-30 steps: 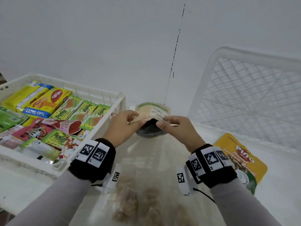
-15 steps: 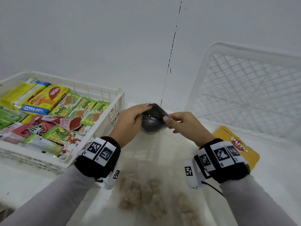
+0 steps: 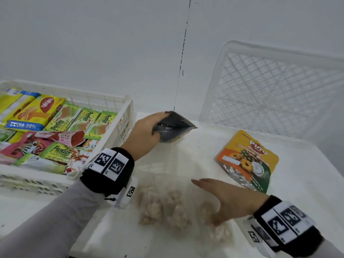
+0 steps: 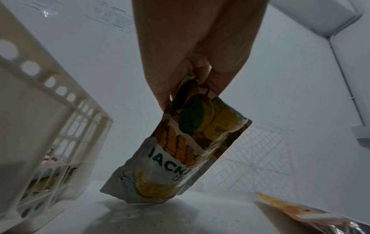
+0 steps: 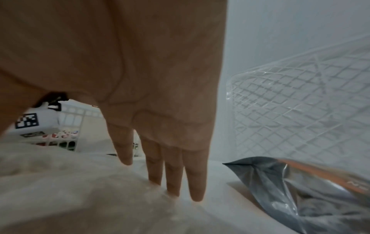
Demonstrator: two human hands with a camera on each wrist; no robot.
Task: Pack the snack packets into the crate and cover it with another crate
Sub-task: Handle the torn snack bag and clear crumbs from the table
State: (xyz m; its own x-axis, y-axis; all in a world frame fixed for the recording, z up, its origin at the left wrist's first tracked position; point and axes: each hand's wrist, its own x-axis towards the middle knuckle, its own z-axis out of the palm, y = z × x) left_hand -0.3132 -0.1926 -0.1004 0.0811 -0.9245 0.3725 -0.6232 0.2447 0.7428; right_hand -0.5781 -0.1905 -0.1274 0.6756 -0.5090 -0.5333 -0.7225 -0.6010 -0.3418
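Note:
My left hand (image 3: 149,129) pinches a snack pouch (image 3: 173,127) by its end, beside the right wall of the white crate (image 3: 128,116). In the left wrist view the pouch (image 4: 180,150) hangs down with its lower edge near the table, printed with yellow corn. That crate holds several green, yellow and pink snack packets (image 3: 55,131). My right hand (image 3: 219,194) is flat with straight fingers over a clear bag of pale snacks (image 3: 167,205) at the table's front. The right wrist view has its fingers (image 5: 176,166) touching that bag. An orange pineapple biscuit pouch (image 3: 247,161) lies to the right.
A second white crate (image 3: 279,86) leans upright against the wall at the back right. The white table (image 3: 307,164) ends at the wall behind. Table surface shows between the two crates.
My right hand let go of the pouch and dropped toward me onto the clear bag. The left hand keeps the pouch alone, now turned dark side up.

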